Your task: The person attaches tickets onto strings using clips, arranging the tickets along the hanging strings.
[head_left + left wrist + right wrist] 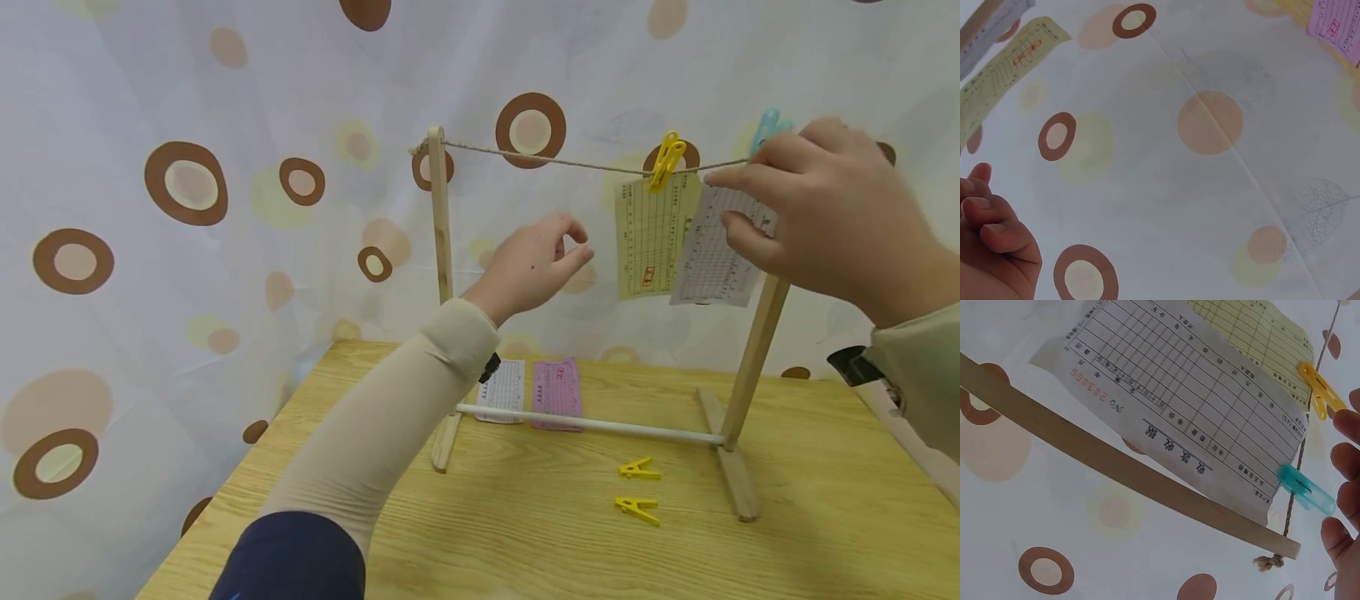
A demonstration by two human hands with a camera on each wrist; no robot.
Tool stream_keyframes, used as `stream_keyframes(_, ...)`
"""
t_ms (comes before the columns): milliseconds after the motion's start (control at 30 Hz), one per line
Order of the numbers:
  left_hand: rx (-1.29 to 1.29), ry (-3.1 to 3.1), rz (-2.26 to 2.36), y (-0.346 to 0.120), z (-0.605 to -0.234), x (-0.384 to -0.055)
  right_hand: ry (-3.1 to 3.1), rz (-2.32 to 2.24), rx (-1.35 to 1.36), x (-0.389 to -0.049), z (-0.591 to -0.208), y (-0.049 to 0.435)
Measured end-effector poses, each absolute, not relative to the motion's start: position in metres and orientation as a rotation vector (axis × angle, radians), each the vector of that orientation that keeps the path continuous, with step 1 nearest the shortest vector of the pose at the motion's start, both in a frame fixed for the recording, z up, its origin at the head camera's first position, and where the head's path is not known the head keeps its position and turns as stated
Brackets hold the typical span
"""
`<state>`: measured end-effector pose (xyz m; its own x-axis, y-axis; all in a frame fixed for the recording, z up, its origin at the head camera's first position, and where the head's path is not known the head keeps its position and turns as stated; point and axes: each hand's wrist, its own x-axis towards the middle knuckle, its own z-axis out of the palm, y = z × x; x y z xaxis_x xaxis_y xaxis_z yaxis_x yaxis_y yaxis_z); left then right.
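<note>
right hand: raised at the right end of the rope, right hand [840,221] with fingers bent and parted, gripping nothing; its thumb is just beside the blue peg [1304,487]
left hand: in the air left of the hung slips, left hand [536,265] with fingers loosely curled, gap between thumb and forefinger narrow, holding nothing
blue peg: clipped over the rope [540,157] at the top edge of the white slip [1179,412], near the right post [757,358]
white slip: hangs slightly tilted, printed with a grid and a red number, lapping over part of the yellow slip [648,242] in the right wrist view
yellow slip: hangs just left of it, under the yellow peg [666,162], a red stamp low on its face
rope: sags between the left post [441,225] and the right post, knotted at both
table: pale wood, table [525,533] with a flat white slip [502,392] and a pink slip [557,392] side by side behind the white bar [637,429]
loose pegs: upper loose peg [639,469] and lower loose peg [637,508], both yellow, in front of the bar
backdrop: pale cloth [187,100] with brown rings
</note>
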<state>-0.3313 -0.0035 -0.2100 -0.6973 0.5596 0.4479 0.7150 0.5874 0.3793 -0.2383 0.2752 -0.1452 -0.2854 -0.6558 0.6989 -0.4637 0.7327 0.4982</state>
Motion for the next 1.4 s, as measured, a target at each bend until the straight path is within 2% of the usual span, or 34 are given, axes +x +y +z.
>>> stream_keyframes(600,-1.135,-2.661,-0.623,-0.021,-0.268,-0.331,-2.004,-0.13,0.966,-0.245,-0.215,0.28)
stream_keyframes(933,-1.237,-2.803,-0.492,-0.026,-0.318,-0.337,-2.099,-0.046,0.948,-0.249,-0.26,0.29)
stream_keyframes(1200,-1.327,-2.921,-0.384,-0.029,-0.367,-0.343,-2.357,0.074,0.854,-0.25,-0.322,0.303)
stream_keyframes(1400,-1.278,-3.031,-0.295,-0.03,-0.407,-0.349,-2.538,0.187,0.785,-0.247,-0.379,0.301)
